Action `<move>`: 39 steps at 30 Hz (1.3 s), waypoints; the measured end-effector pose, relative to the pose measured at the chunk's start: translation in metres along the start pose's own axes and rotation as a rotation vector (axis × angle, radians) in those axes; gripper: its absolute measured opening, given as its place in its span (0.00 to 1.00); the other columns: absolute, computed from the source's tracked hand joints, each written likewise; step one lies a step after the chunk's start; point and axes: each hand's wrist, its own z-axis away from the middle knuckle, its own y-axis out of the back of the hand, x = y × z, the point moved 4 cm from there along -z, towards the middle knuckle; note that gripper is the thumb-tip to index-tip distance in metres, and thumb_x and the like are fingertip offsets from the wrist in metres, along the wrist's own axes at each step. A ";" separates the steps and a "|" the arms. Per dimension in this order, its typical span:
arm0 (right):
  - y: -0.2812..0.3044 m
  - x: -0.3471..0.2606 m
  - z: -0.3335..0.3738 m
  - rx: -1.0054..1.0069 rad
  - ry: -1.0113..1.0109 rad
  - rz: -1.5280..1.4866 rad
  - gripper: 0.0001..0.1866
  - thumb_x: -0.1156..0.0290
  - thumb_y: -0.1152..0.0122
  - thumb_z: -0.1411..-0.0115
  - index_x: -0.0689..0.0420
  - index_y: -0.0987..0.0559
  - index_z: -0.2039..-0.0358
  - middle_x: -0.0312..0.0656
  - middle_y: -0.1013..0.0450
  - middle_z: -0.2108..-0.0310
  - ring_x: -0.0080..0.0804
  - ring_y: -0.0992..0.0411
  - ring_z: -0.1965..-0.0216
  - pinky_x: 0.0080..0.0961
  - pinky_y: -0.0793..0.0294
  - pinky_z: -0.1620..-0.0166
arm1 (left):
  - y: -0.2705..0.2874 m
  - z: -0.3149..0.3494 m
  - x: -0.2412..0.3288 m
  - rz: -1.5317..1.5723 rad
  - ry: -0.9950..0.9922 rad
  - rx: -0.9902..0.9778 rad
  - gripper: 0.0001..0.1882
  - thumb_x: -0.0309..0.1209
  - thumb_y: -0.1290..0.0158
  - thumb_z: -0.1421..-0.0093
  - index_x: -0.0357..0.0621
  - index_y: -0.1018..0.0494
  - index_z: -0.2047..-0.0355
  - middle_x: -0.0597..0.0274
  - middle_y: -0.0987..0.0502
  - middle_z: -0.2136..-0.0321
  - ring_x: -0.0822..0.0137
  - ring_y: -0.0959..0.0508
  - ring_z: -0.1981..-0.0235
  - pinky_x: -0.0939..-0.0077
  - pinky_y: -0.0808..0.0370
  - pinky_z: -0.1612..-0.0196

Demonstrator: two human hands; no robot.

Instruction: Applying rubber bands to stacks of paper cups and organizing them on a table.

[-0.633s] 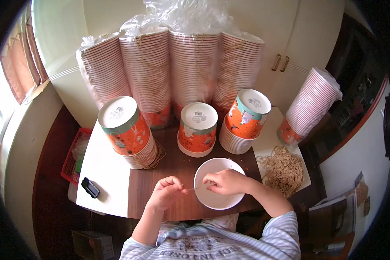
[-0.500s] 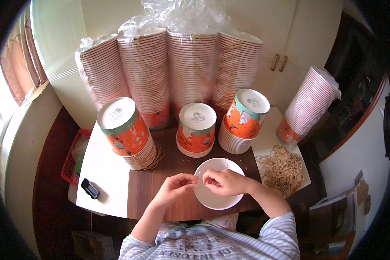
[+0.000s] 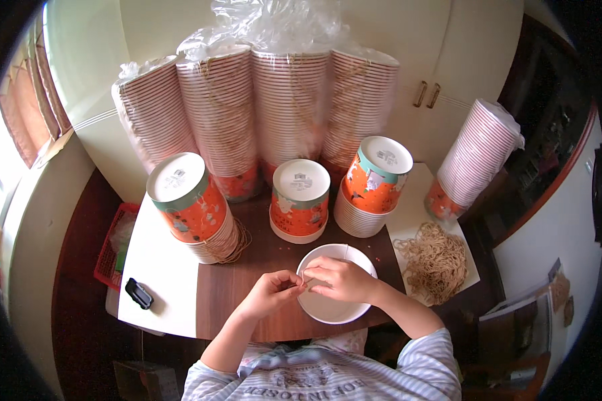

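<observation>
A white paper bucket (image 3: 334, 313) stands mouth up at the front of the table, a thin string (image 3: 346, 251) crossing its far rim. Over its left side my hands meet at the fingertips. My left hand (image 3: 276, 294) is closed, pinching a short pale end of string between thumb and fingers. My right hand (image 3: 341, 277) reaches in from the right above the bucket's opening. Its fingers are bent at the same bit of string, and the thumb sits lower. How the string runs between the fingers is too small to make out.
Upturned orange printed buckets stand behind: a left stack (image 3: 192, 207) with string loops hung on its side, a middle one (image 3: 299, 214) and a right stack (image 3: 373, 187). Tall plastic-wrapped stacks (image 3: 291, 107) rise at the back. A string heap (image 3: 435, 260) lies right, a small black case (image 3: 139, 294) left.
My hands have come together at the fingertips. The right hand has moved slightly left, its fingers straighter than before. The bucket stays in place under them.
</observation>
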 end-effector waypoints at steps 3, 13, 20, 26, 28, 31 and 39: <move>-0.005 0.004 0.004 -0.003 0.028 0.052 0.07 0.74 0.39 0.56 0.57 0.24 0.74 0.37 0.29 0.73 0.34 0.29 0.71 0.27 0.30 0.67 | 0.000 0.001 0.001 0.006 -0.002 -0.050 0.05 0.24 0.50 0.43 0.35 0.30 0.68 0.68 0.27 0.71 0.81 0.30 0.69 0.87 0.31 0.65; -0.014 -0.023 0.012 -0.070 0.016 0.122 0.03 0.71 0.40 0.55 0.51 0.25 0.77 0.32 0.32 0.77 0.26 0.31 0.74 0.24 0.34 0.71 | 0.011 0.003 0.005 -0.020 0.036 0.060 0.03 0.22 0.51 0.44 0.36 0.31 0.70 0.66 0.27 0.73 0.79 0.28 0.69 0.85 0.30 0.64; -0.023 -0.028 0.011 -0.049 0.011 0.133 0.06 0.65 0.39 0.54 0.52 0.24 0.76 0.33 0.31 0.76 0.28 0.31 0.75 0.24 0.32 0.70 | 0.020 0.007 -0.006 -0.131 -0.047 0.064 0.05 0.19 0.49 0.48 0.36 0.32 0.70 0.64 0.27 0.73 0.77 0.27 0.69 0.84 0.29 0.66; -0.023 -0.009 -0.002 0.009 -0.129 0.059 0.08 0.68 0.38 0.55 0.56 0.24 0.74 0.37 0.30 0.76 0.34 0.30 0.73 0.29 0.29 0.69 | 0.009 0.007 0.014 -0.315 -0.123 0.079 0.10 0.19 0.49 0.49 0.38 0.36 0.67 0.61 0.30 0.70 0.74 0.26 0.68 0.82 0.28 0.68; -0.028 -0.006 -0.001 -0.015 -0.135 0.110 0.06 0.69 0.38 0.56 0.56 0.24 0.77 0.36 0.30 0.77 0.34 0.30 0.73 0.29 0.29 0.70 | 0.007 0.008 0.017 -0.299 -0.134 0.097 0.12 0.19 0.49 0.49 0.37 0.38 0.65 0.60 0.30 0.69 0.73 0.26 0.67 0.82 0.27 0.67; -0.029 -0.010 -0.002 0.022 -0.132 0.145 0.05 0.70 0.38 0.56 0.56 0.24 0.79 0.35 0.30 0.79 0.34 0.30 0.74 0.29 0.29 0.71 | 0.012 0.009 0.014 -0.289 -0.168 0.124 0.15 0.19 0.49 0.49 0.37 0.40 0.62 0.59 0.31 0.68 0.71 0.25 0.66 0.81 0.27 0.67; -0.029 0.003 -0.001 0.003 -0.246 -0.099 0.04 0.72 0.38 0.55 0.57 0.23 0.78 0.36 0.28 0.78 0.29 0.30 0.77 0.24 0.31 0.74 | 0.019 0.023 0.013 -0.519 -0.214 0.333 0.14 0.20 0.47 0.52 0.37 0.35 0.64 0.58 0.31 0.72 0.67 0.25 0.72 0.78 0.27 0.70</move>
